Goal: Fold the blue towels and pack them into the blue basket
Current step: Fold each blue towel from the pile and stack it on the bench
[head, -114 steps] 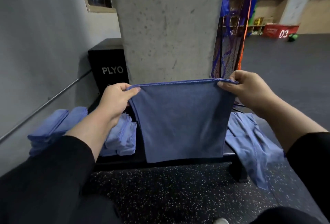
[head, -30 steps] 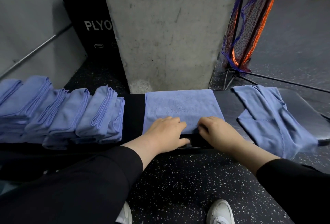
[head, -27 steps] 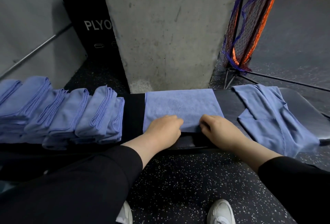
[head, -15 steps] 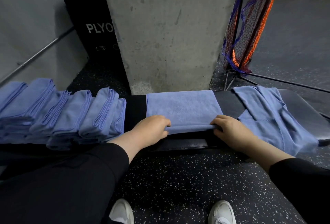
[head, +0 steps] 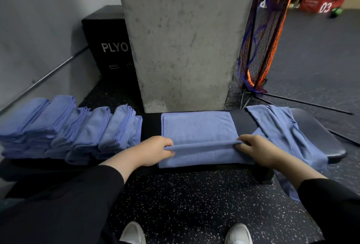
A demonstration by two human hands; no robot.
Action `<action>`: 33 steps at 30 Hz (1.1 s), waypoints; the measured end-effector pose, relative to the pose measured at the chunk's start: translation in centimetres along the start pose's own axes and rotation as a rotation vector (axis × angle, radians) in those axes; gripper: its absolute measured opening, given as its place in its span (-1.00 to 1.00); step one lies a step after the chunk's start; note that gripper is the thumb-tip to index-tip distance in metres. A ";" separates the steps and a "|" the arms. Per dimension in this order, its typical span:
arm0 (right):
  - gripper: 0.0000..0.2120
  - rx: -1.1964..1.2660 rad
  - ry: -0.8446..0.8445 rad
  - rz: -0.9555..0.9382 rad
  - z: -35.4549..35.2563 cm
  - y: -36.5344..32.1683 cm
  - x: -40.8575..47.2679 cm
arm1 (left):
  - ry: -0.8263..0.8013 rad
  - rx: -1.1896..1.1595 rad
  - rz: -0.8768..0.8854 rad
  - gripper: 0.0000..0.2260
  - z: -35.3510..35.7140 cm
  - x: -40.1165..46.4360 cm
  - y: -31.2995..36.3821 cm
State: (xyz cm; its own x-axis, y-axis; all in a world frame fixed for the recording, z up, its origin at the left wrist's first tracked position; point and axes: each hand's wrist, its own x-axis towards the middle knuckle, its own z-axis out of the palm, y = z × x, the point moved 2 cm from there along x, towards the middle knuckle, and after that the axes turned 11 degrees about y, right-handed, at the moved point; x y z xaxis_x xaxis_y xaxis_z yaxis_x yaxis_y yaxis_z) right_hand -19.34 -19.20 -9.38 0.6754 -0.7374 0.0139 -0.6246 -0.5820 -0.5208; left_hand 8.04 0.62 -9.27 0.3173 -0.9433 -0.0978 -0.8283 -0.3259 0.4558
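Head view: we're looking down at the bench (head: 241,120), set just in front of the concrete pillar (head: 185,39). The blue towel (head: 198,131) is lying flat on it, directly in front of the pillar. Left hand (head: 153,151) is pinching the raised fold at its left end, fingers curled round the cloth; right hand (head: 255,149) is gripping the same fold at the right end. Left of the pillar, the folded towels (head: 74,127) are leaning in a row on the bench. Right of the pillar, an unfolded towel (head: 282,127) is draping over the bench edge. We're not seeing the blue basket.
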 end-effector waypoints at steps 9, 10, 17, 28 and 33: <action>-0.85 0.281 0.155 0.145 -0.8 0.2 1.2 | 0.256 -0.108 -0.143 -0.77 -1.3 1.1 -0.5; -0.86 0.267 0.210 0.155 -0.5 0.4 1.9 | 0.324 -0.141 -0.168 -0.77 -1.3 1.6 -0.6; -0.92 0.125 0.338 0.206 1.7 0.9 6.1 | 0.408 -0.117 -0.273 -0.79 1.1 5.1 -1.2; -0.75 -0.159 0.405 0.208 3.9 2.6 10.0 | 0.486 0.090 -0.284 -0.73 2.9 10.0 -3.1; -0.71 -0.374 0.485 0.122 4.4 2.2 10.3 | 0.571 0.265 -0.155 -0.65 2.7 10.3 -2.8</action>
State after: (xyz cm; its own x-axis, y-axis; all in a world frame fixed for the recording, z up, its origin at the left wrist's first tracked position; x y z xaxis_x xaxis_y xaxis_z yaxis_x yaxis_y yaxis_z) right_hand -12.03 -26.59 -14.12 0.3906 -0.8267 0.4049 -0.8402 -0.4999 -0.2101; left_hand 12.37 -8.36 -13.98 0.5775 -0.7254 0.3746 -0.8159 -0.5292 0.2329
